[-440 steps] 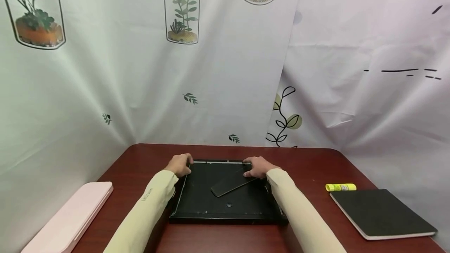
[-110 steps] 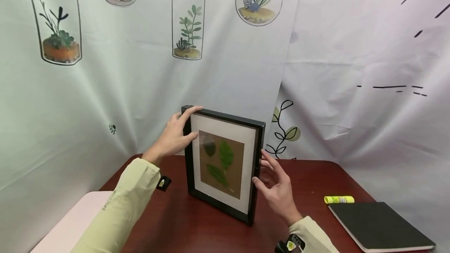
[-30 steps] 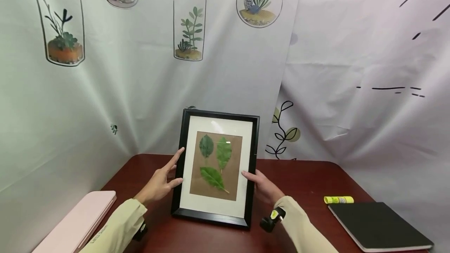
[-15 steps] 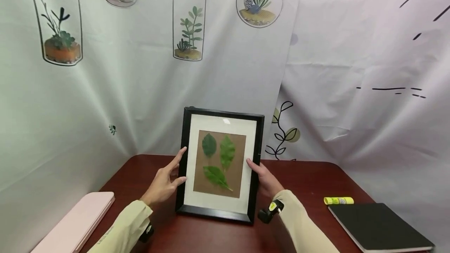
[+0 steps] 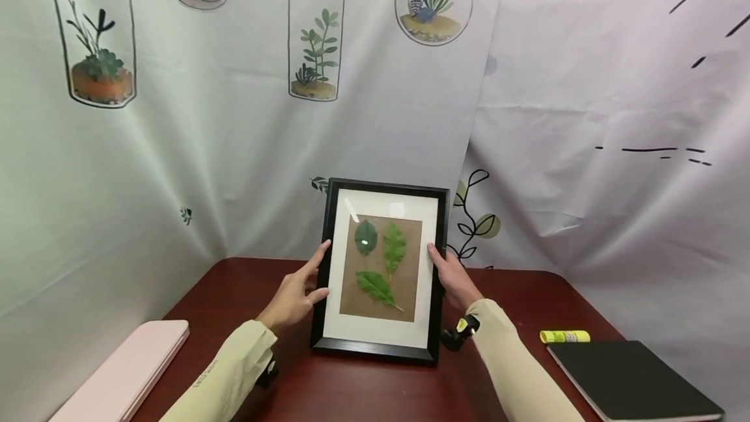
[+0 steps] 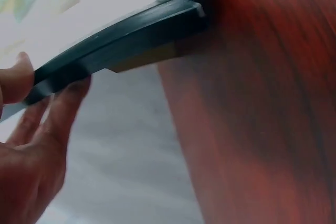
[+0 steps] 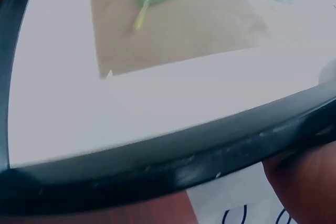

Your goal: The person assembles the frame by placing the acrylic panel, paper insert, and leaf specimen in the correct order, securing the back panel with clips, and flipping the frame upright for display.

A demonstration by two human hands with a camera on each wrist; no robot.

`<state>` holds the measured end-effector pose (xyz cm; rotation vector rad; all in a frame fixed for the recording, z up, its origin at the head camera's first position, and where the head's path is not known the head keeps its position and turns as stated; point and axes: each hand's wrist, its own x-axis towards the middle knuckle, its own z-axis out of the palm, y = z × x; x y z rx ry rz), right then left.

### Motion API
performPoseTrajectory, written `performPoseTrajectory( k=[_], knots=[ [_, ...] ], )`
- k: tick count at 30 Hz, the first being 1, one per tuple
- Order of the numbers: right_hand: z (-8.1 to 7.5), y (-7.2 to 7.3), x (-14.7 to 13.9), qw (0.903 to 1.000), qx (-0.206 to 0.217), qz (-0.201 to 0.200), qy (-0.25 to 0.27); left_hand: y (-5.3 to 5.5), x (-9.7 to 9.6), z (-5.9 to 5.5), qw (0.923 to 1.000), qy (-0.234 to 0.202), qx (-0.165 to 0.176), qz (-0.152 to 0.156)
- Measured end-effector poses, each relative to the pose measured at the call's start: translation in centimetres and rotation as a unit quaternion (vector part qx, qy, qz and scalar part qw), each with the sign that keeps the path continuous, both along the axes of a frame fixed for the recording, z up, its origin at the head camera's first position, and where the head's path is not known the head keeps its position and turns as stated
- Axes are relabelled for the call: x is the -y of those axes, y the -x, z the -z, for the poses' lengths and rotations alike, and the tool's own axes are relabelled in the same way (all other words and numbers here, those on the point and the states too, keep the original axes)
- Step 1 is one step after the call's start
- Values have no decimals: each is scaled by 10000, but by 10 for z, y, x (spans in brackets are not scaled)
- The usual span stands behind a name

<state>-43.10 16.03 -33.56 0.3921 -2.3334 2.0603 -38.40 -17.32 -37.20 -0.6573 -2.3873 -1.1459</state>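
Note:
A black picture frame (image 5: 375, 348) with a white mat (image 5: 381, 333) stands upright in the middle of the head view, its front toward me and leaning slightly back. Behind its glass, three green leaves (image 5: 375, 286) lie on a brown backing (image 5: 357, 305). My left hand (image 5: 293, 298) holds the left side, thumb at the front edge. In the left wrist view its fingers (image 6: 65, 106) reach behind the frame. My right hand (image 5: 458, 282) grips the right side, thumb over the front and the other fingers mostly hidden behind. The right wrist view shows the frame's edge (image 7: 157, 166) close up.
The reddish-brown table (image 5: 252, 279) bears a pale pink flat case (image 5: 123, 370) at the left. At the right lie a yellow glue stick (image 5: 564, 337) and a black-covered notebook (image 5: 633, 376). A printed curtain (image 5: 381, 135) hangs behind the table.
Long before, the frame lay flat, back side up; it has since been raised, front facing me. Over the last second both hands have shifted it right and slightly up in the view.

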Motion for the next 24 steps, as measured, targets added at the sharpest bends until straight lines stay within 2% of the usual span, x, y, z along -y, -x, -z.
performPoseTrajectory(
  k=[2,4,7,9,12,14,18,24],
  knots=[
    [2,-3,-1,9999,16,94,-103,-8,0,-2,9998,114,153,38],
    [4,-8,0,9997,-14,129,-188,-17,3,-2,9995,260,168,98],
    [4,-17,6,9991,-92,-60,-417,-30,13,2,9991,358,205,39],
    [5,-22,12,9967,-306,-171,-736,-37,22,4,9989,381,262,-88],
    [8,-26,20,9900,-705,-254,-1198,-40,33,5,9985,356,336,-251],
    [14,-26,23,9848,-906,-117,-1479,-38,37,5,9984,340,363,-281],
    [30,-23,24,9811,-881,46,-1724,-26,35,6,9986,306,333,-263],
    [45,-22,23,9792,-912,22,-1812,-6,28,5,9984,288,173,-451]
  ],
)
